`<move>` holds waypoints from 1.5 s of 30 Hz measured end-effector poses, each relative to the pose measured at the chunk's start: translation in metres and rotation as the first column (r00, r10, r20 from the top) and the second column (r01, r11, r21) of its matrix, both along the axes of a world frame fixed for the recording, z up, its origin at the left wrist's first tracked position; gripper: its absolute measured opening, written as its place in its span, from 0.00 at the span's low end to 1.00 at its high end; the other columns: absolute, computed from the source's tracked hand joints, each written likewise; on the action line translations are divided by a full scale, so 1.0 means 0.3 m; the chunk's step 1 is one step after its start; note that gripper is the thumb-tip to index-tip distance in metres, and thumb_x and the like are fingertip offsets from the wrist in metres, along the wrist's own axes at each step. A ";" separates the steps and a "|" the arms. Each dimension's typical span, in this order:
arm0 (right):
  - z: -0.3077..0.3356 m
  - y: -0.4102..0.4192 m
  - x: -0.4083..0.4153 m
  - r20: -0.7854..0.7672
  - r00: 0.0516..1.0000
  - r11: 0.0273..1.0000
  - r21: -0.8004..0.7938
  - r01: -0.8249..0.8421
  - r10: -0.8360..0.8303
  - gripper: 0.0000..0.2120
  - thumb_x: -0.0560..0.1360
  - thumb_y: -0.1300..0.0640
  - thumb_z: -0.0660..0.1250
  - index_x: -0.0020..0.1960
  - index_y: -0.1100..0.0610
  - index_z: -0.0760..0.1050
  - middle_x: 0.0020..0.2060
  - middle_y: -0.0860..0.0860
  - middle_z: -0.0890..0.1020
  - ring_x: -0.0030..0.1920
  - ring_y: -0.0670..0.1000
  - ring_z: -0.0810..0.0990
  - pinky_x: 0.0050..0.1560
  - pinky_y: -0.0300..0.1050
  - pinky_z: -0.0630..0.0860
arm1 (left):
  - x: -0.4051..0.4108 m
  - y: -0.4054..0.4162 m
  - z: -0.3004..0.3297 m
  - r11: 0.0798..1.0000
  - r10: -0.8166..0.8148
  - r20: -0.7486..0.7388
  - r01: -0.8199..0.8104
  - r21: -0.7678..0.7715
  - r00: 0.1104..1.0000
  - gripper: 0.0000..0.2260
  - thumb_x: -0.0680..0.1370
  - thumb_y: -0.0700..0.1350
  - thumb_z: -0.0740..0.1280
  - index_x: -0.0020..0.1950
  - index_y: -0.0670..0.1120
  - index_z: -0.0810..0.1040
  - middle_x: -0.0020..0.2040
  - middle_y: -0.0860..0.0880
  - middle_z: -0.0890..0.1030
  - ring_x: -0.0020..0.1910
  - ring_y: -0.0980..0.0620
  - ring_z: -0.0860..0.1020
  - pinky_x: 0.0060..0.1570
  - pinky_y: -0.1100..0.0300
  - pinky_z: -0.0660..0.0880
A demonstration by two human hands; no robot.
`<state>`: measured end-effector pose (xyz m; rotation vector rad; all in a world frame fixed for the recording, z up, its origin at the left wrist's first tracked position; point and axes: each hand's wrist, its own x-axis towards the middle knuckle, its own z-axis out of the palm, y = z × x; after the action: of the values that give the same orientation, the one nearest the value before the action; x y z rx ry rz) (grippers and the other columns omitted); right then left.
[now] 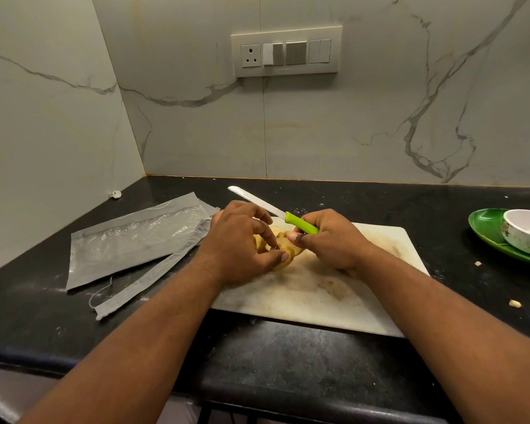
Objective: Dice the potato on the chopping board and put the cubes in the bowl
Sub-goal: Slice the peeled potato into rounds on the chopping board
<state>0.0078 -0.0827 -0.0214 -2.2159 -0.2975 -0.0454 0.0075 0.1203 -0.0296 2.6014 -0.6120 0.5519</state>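
A sliced yellow potato (pixel 283 246) lies on the white chopping board (pixel 318 289), mostly hidden between my hands. My left hand (pixel 242 243) curls around the slices, thumb and fingers pinching them together. My right hand (pixel 331 240) grips the green handle of a knife (pixel 300 223), its thumb pressing on the potato; the blade points up and to the far left, off the board. The white floral bowl (pixel 525 232) stands on a green plate (pixel 487 231) at the far right.
A grey plastic-windowed pouch (pixel 135 237) and a torn strip lie left of the board on the black counter (pixel 288 356). Two small potato bits (pixel 515 303) lie on the counter right of the board. Marble walls close the corner behind.
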 end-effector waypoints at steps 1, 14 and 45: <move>0.001 0.000 -0.002 -0.003 1.000 1.000 0.004 0.000 0.000 0.09 0.78 0.51 0.70 0.47 0.57 0.82 0.38 0.55 0.80 0.41 0.51 0.76 0.40 0.45 0.73 | -0.001 0.000 0.001 1.000 -0.010 -0.003 0.010 -0.005 1.000 0.11 0.72 0.63 0.76 0.45 0.57 0.87 0.57 0.61 0.77 0.62 0.59 0.66 0.66 0.43 0.69; 0.003 -0.008 0.002 -0.006 1.000 1.000 -0.006 0.016 -0.017 0.09 0.78 0.51 0.71 0.45 0.56 0.82 0.39 0.55 0.81 0.41 0.51 0.77 0.41 0.44 0.73 | 0.041 0.053 -0.009 0.902 0.116 0.096 -0.065 -0.426 0.989 0.04 0.75 0.49 0.78 0.44 0.50 0.88 0.46 0.55 0.82 0.51 0.53 0.79 0.49 0.57 0.75; 0.010 -0.068 0.028 0.035 0.991 0.988 0.085 0.126 -0.129 0.10 0.78 0.53 0.70 0.43 0.59 0.82 0.31 0.53 0.76 0.34 0.50 0.72 0.39 0.48 0.70 | -0.028 -0.024 0.030 0.994 -0.058 0.193 0.075 -0.079 0.979 0.12 0.75 0.59 0.75 0.49 0.52 0.88 0.49 0.54 0.84 0.52 0.54 0.76 0.49 0.57 0.73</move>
<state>0.0163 -0.1030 -0.0184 -2.1508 -0.1726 -0.1691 -0.0008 0.1130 -0.0206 2.4557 -0.7167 0.7948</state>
